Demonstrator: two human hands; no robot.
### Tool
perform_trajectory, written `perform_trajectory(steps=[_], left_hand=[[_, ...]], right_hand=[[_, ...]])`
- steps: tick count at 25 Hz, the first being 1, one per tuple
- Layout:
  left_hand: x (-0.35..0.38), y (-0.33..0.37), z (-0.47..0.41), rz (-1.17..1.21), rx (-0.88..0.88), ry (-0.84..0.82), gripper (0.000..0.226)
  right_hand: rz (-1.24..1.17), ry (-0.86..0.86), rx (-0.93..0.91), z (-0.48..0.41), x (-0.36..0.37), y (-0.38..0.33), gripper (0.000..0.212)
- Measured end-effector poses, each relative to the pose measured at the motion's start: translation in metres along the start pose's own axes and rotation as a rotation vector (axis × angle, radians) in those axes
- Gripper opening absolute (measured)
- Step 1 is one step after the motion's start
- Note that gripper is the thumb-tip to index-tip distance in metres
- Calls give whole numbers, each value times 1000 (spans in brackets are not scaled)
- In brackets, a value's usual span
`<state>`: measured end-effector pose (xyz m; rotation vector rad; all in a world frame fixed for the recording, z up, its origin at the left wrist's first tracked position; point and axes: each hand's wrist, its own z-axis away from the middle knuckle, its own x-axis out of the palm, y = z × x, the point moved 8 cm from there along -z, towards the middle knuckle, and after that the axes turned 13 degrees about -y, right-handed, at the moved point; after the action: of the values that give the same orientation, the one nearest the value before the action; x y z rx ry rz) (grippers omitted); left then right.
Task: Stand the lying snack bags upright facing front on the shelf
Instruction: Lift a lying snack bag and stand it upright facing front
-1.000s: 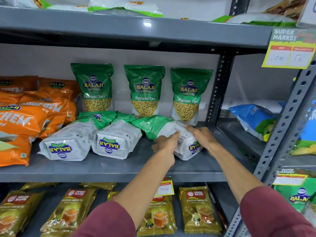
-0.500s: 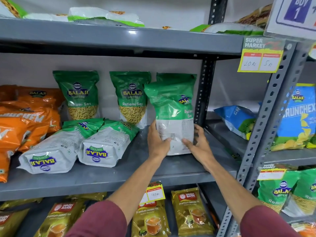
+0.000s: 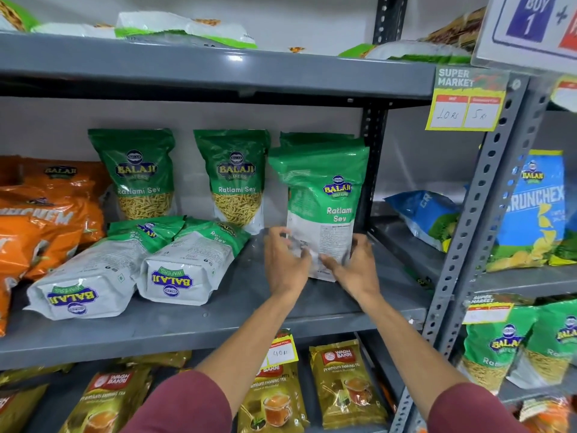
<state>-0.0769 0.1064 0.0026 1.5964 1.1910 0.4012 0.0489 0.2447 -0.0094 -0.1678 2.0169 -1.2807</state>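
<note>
Head view: the rightmost Ratlami Sev bag (image 3: pixel 324 207), flat on the shelf (image 3: pixel 187 329) a second ago, now stands upright at the right end, back panel outward, left hand (image 3: pixel 285 264) and right hand (image 3: pixel 356 267) both closed on its lower edges. Judged one bag raised but needing a turn to face front; two lying bags (image 3: pixel 131 270) remain left. Third standing bag (image 3: pixel 315 139) behind is mostly hidden; left fingertips motion-blurred.
</note>
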Motion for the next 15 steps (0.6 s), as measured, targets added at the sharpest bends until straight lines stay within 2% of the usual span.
perform_trajectory(steps=[2, 4, 6, 8, 10, 11, 13, 15], left_hand=[[9, 1, 6, 87, 57, -92, 27], [10, -2, 8, 140, 56, -142, 38], [2, -8, 5, 203, 12, -116, 55], [-5, -13, -1, 246, -26, -124, 62], [-8, -18, -9, 259, -56, -158, 54], [-10, -23, -15, 271, -81, -167, 45], [-14, -33, -25, 263, -112, -185, 29], [-16, -39, -33, 248, -149, -210, 34]], right_hand=[[156, 41, 13, 19, 6, -17, 67], [239, -2, -57, 35, 20, -34, 55], [234, -126, -185, 47, 39, -49, 52], [189, -324, -303, 54, 60, -60, 55], [230, -489, -394, 57, 73, -67, 49], [234, -498, -419, 55, 73, -68, 42], [132, -337, -384, 44, 54, -63, 27], [-5, -63, -299, 30, 19, -49, 20]])
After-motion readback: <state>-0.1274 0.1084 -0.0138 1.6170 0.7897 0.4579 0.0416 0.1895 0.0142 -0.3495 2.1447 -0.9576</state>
